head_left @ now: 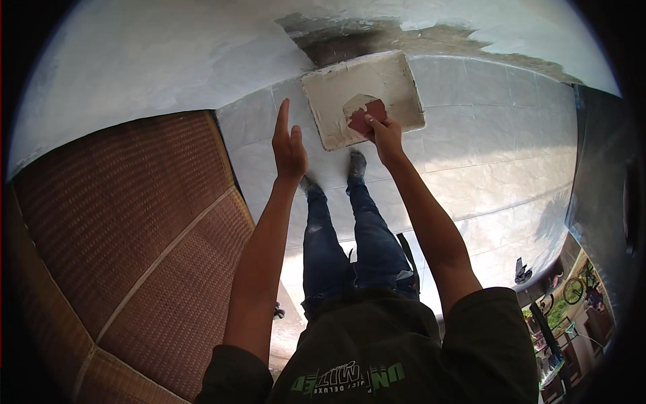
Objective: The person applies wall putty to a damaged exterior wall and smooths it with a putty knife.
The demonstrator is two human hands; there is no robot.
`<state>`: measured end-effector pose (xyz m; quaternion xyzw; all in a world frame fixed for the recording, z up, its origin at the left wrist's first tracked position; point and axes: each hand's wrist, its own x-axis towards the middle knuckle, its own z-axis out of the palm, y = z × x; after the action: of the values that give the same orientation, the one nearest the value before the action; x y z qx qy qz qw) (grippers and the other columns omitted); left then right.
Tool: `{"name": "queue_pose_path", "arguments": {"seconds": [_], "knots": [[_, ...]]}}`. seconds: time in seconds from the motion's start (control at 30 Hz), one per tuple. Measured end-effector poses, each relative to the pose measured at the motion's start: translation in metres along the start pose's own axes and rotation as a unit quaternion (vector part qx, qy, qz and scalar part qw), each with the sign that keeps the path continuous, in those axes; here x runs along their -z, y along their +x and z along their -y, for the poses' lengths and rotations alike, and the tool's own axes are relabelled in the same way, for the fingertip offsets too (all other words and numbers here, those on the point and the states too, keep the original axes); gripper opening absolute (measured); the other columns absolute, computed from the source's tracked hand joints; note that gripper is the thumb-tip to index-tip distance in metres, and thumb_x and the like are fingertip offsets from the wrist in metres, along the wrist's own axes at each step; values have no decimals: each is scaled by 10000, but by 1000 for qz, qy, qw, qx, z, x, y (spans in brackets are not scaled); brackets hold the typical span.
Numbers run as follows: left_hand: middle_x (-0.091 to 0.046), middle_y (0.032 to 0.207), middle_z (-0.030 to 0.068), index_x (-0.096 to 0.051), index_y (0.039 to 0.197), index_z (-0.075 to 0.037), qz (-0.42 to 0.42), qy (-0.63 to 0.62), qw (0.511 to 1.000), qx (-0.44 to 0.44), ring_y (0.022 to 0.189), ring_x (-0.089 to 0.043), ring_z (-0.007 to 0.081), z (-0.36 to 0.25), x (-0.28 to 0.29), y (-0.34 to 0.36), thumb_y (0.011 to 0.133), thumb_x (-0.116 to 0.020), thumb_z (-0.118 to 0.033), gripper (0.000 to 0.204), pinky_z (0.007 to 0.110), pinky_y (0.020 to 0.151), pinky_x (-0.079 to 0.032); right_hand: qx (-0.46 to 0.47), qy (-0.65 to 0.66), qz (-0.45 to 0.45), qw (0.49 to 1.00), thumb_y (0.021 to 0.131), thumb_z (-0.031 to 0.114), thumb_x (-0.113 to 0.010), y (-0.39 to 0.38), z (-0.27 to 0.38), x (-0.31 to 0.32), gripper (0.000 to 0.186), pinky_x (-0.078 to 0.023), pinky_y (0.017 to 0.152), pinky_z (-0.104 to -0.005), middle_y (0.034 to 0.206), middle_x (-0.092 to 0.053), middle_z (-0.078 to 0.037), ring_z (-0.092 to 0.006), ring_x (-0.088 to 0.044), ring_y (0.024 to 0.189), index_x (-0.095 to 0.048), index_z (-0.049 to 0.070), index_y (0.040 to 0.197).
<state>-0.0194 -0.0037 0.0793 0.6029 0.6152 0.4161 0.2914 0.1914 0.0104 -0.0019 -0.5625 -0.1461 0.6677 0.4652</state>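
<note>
My right hand [385, 138] grips a flat red putty spreader [363, 117], with thumb and fingers pinching its near edge. Pale filler covers the spreader's far left part. Beneath it lies a shallow rectangular tray [326, 94], cream-coloured and smeared with dried or wet filler. Whether the spreader touches the tray cannot be made out. To the left of the tray, my left hand [290, 149] is held up edge-on, its fingers stretched out and the thumb apart; nothing is in it.
Ahead rises a whitish wall [168, 60] with a bare grey patch [363, 42] low down. A brown woven panel [141, 222] stands on the left. Pale sheeting or tiles cover the floor [484, 135]. A dark sheet [602, 155] hangs at right; a bicycle [574, 291] is outside.
</note>
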Motion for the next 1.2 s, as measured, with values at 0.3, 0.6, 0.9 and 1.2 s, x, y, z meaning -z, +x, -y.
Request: {"name": "queue_pose_path", "arguments": {"seconds": [0.3, 0.6, 0.9, 1.2], "knots": [[-426, 1448, 271, -377, 1417, 77, 7, -32, 999, 8, 1380, -384, 382, 44, -28, 1, 964, -352, -227, 546, 417, 1153, -269, 6, -35, -105, 994, 876, 86, -664, 110, -35, -8, 276, -629, 709, -370, 991, -658, -187, -253, -696, 820, -580, -118, 1041], [-421, 1455, 266, -364, 1428, 72, 10, -38, 999, 26, 1383, -383, 376, 74, -41, 0, 1012, -354, -347, 590, 421, 1150, -271, 42, -136, -194, 971, 830, 57, -678, 183, -61, -11, 232, -636, 628, -367, 911, -655, -190, -250, -695, 752, -612, -145, 925], [-418, 1458, 266, -362, 1428, 78, 6, -49, 998, 44, 1382, -386, 372, 85, -43, -2, 1012, -364, -355, 600, 425, 1147, -279, 23, -83, -229, 970, 805, 37, -693, 192, -69, -18, 277, -645, 664, -400, 972, -633, -207, -268, -693, 788, -581, -155, 970], [-422, 1454, 266, -357, 1430, 78, 5, -49, 997, 53, 1376, -396, 371, 83, -45, -2, 998, -375, -308, 579, 429, 1143, -284, -43, 115, -158, 980, 910, 33, -611, 188, -75, -28, 332, -610, 844, -454, 1172, -572, -197, -317, -644, 1022, -462, -88, 1181]]}}
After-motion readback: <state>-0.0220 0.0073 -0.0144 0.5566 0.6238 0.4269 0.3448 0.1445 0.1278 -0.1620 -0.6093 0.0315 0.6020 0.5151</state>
